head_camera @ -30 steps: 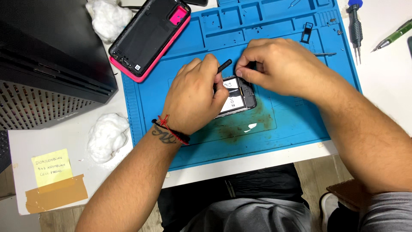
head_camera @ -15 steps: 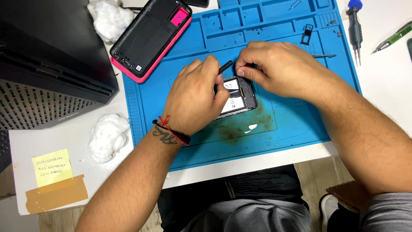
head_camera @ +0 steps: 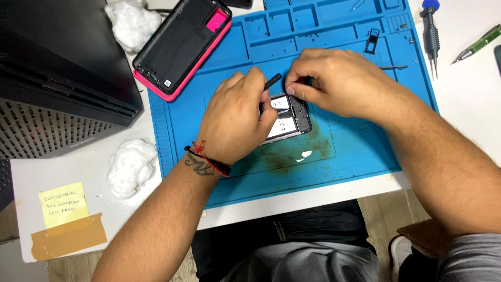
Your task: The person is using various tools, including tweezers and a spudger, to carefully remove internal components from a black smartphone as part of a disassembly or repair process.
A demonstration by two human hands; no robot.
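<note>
An opened phone (head_camera: 288,119) lies on the blue work mat (head_camera: 355,156), its insides facing up. My left hand (head_camera: 235,117) covers the phone's left part and holds a thin black pry tool (head_camera: 271,82) that points up and right. My right hand (head_camera: 334,81) rests over the phone's top edge, its fingertips pinched together at the upper right corner of the phone. What the fingertips pinch is hidden. A red string bracelet circles my left wrist.
A black back cover in a pink case (head_camera: 180,44) lies at the mat's upper left. Cotton wads (head_camera: 130,164) (head_camera: 133,23) sit left of the mat. A black box (head_camera: 57,78) stands far left. A screwdriver (head_camera: 432,34), a green pen (head_camera: 477,47) and a small black tray part (head_camera: 371,40) lie upper right.
The black pry tool's tip has shifted slightly lower toward the phone's top edge. Both hands stay over the phone with only small finger movement.
</note>
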